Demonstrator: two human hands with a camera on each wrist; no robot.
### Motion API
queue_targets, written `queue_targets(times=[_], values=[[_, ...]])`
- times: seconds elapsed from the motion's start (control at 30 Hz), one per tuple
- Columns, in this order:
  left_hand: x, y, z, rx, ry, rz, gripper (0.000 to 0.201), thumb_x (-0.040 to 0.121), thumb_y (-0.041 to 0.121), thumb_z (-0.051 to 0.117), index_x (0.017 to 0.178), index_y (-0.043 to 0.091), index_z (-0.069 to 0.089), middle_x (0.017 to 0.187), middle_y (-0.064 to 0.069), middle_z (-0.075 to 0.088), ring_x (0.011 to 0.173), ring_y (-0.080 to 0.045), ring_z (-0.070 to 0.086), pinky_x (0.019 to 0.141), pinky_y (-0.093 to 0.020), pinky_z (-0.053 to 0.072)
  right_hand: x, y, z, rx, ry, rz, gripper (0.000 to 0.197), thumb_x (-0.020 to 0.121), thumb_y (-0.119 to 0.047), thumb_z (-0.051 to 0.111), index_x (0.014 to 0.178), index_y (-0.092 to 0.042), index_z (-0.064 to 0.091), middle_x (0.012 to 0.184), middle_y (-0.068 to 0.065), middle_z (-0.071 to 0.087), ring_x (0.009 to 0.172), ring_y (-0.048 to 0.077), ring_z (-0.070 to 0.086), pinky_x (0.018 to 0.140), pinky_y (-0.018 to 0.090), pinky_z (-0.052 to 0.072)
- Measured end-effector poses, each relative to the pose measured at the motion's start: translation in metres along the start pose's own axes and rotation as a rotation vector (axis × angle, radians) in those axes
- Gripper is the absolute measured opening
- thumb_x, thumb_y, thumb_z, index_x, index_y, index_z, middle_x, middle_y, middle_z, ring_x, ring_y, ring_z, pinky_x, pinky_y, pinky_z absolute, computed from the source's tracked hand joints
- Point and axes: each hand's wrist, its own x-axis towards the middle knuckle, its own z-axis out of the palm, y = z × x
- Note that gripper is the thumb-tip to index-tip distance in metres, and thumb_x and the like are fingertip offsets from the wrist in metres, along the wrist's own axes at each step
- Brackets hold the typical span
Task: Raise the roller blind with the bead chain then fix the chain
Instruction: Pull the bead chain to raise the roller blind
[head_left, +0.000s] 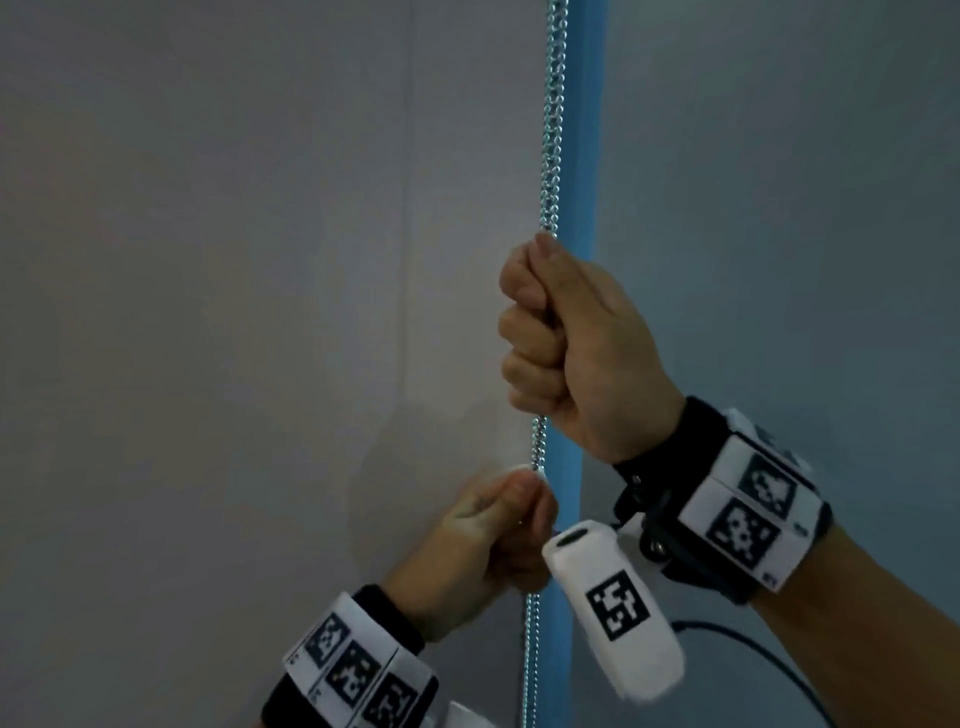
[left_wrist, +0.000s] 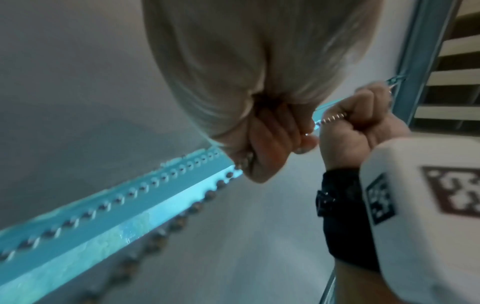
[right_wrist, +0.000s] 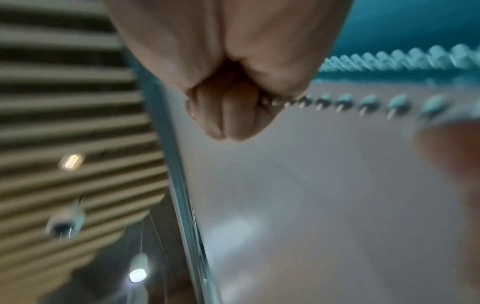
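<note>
The bead chain (head_left: 551, 119) hangs straight down the frame, running alongside a bright blue strip (head_left: 582, 156) between two pale panels. Fingers first: the right hand (head_left: 566, 343) has all its fingers curled tight into a fist around the chain, thumb tip up at the top of the grip, chain going in above the thumb and coming out below the little finger. Right below it, the left hand (head_left: 483, 540) pinches the same chain, thumb pressed against curled fingers, with a small white piece just at the thumb tip; what that piece is, I cannot tell. The two hands sit close, one stacked above the other, not touching. Below the left hand the chain carries on down out of frame. Out from the fingers now: both wrists wear black straps with white blocks carrying black-and-white square markers. The left wrist view shows two runs of beads beside the blue strip. The right wrist view, blurred, shows a slatted ceiling with lights.
</note>
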Motion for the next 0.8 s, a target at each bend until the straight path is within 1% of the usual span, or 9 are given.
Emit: queue_targets(times=[0.13, 0.23, 0.33, 0.4, 0.5, 0.6, 0.67, 0.73, 0.8], values=[[0.009, 0.041, -0.004, 0.039, 0.011, 0.075, 0.031, 0.087, 0.028, 0.049, 0.07, 0.012, 0.071, 0.067, -0.006, 0.067, 0.062, -0.016, 0.062, 0.066, -0.028, 0.053, -0.015, 0.016, 0.003, 0.045, -0.029, -0.038, 0.043, 0.103, -0.037, 0.024, 0.065, -0.021, 0.037, 0.043, -0.015, 0.025, 0.031, 0.0, 0.014, 0.039, 0.007, 0.015], [0.021, 0.071, 0.003, 0.159, -0.03, 0.111, 0.052, 0.096, 0.031, 0.023, 0.074, 0.016, 0.068, 0.058, 0.007, 0.065, 0.052, -0.004, 0.059, 0.056, -0.018, 0.049, -0.025, 0.029, -0.003, 0.077, -0.053, -0.015, 0.041, 0.1, -0.038, 0.028, 0.064, -0.022, 0.039, 0.043, -0.016, 0.026, 0.031, 0.0, 0.015, 0.039, 0.007, 0.016], [0.036, 0.099, 0.016, 0.198, -0.068, 0.161, 0.057, 0.099, 0.04, 0.014, 0.111, 0.003, 0.056, 0.086, -0.005, 0.07, 0.078, -0.015, 0.066, 0.071, -0.024, 0.054, -0.037, 0.035, -0.009, 0.044, -0.031, 0.005, 0.039, 0.097, -0.038, 0.032, 0.062, -0.022, 0.038, 0.044, -0.016, 0.026, 0.032, 0.0, 0.016, 0.038, 0.008, 0.016], [0.044, 0.117, 0.023, 0.204, -0.118, 0.196, 0.056, 0.099, 0.042, 0.016, 0.118, 0.005, 0.053, 0.093, -0.008, 0.067, 0.081, -0.021, 0.065, 0.074, -0.031, 0.052, -0.047, 0.043, -0.012, 0.021, 0.008, 0.056, 0.038, 0.095, -0.039, 0.034, 0.062, -0.02, 0.034, 0.045, -0.017, 0.026, 0.033, -0.001, 0.017, 0.036, 0.009, 0.016], [0.056, 0.131, 0.035, 0.194, -0.132, 0.207, 0.046, 0.099, 0.042, 0.025, 0.107, 0.01, 0.057, 0.07, -0.001, 0.052, 0.057, -0.014, 0.044, 0.053, -0.025, 0.04, -0.064, 0.065, -0.013, -0.043, 0.044, 0.163, 0.037, 0.095, -0.039, 0.034, 0.062, -0.021, 0.031, 0.048, -0.016, 0.023, 0.037, 0.001, 0.016, 0.036, 0.013, 0.015], [0.06, 0.116, 0.039, 0.229, -0.073, 0.274, 0.038, 0.102, 0.033, 0.027, 0.077, 0.013, 0.049, 0.057, 0.003, 0.017, 0.046, -0.008, 0.016, 0.042, -0.02, 0.016, -0.074, 0.075, -0.019, -0.128, 0.023, 0.232, 0.035, 0.096, -0.037, 0.035, 0.066, -0.019, 0.042, 0.053, -0.009, 0.025, 0.043, 0.007, 0.018, 0.041, 0.022, 0.016], [0.06, 0.105, 0.036, 0.231, -0.046, 0.365, 0.037, 0.102, 0.028, 0.026, 0.07, 0.015, 0.038, 0.058, 0.003, 0.012, 0.042, -0.004, 0.013, 0.037, -0.017, 0.013, -0.069, 0.071, -0.025, -0.183, -0.03, 0.21, 0.027, 0.096, -0.03, 0.043, 0.079, -0.014, 0.056, 0.06, 0.0, 0.035, 0.048, 0.013, 0.033, 0.047, 0.025, 0.028], [0.059, 0.096, 0.031, 0.178, -0.053, 0.399, 0.035, 0.101, 0.028, 0.027, 0.069, 0.016, 0.036, 0.059, 0.003, 0.011, 0.04, -0.002, 0.013, 0.036, -0.012, 0.013, -0.056, 0.059, -0.026, -0.119, -0.073, 0.119, 0.014, 0.085, -0.025, 0.061, 0.094, -0.015, 0.065, 0.074, 0.003, 0.051, 0.065, 0.016, 0.052, 0.063, 0.025, 0.045], [0.054, 0.084, 0.026, 0.114, -0.079, 0.361, 0.033, 0.098, 0.029, 0.032, 0.068, 0.016, 0.037, 0.059, 0.001, 0.01, 0.039, -0.002, 0.014, 0.038, -0.011, 0.013, -0.04, 0.038, -0.026, -0.027, -0.06, 0.029, 0.029, 0.073, -0.03, 0.069, 0.099, -0.019, 0.066, 0.085, -0.003, 0.061, 0.076, 0.012, 0.057, 0.073, 0.027, 0.047]])
